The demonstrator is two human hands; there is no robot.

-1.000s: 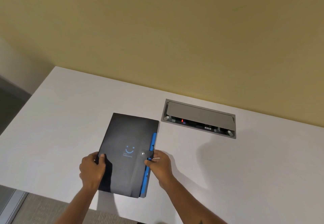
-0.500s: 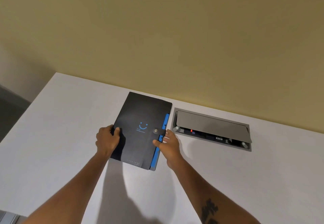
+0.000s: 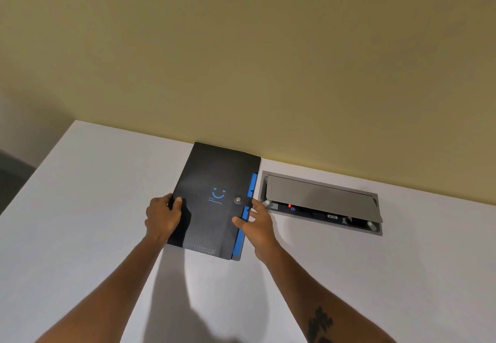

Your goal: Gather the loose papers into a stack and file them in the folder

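Note:
A black folder (image 3: 212, 181) with a blue smiley print, a metal snap button and blue tabs along its right edge lies closed on the white table (image 3: 94, 208), its far end touching the wall. My left hand (image 3: 163, 215) grips the folder's left edge, thumb on the cover. My right hand (image 3: 256, 221) rests against the right edge by the blue tabs, thumb on the cover. No loose papers are in view.
A grey recessed power and cable box (image 3: 322, 203) with its lid half raised sits in the table just right of the folder. The yellow wall (image 3: 241, 60) runs along the table's far edge. The table's left edge drops off at the far left.
Both hands have slid the closed folder away from me across the table, from near the front edge up to the wall beside the cable box.

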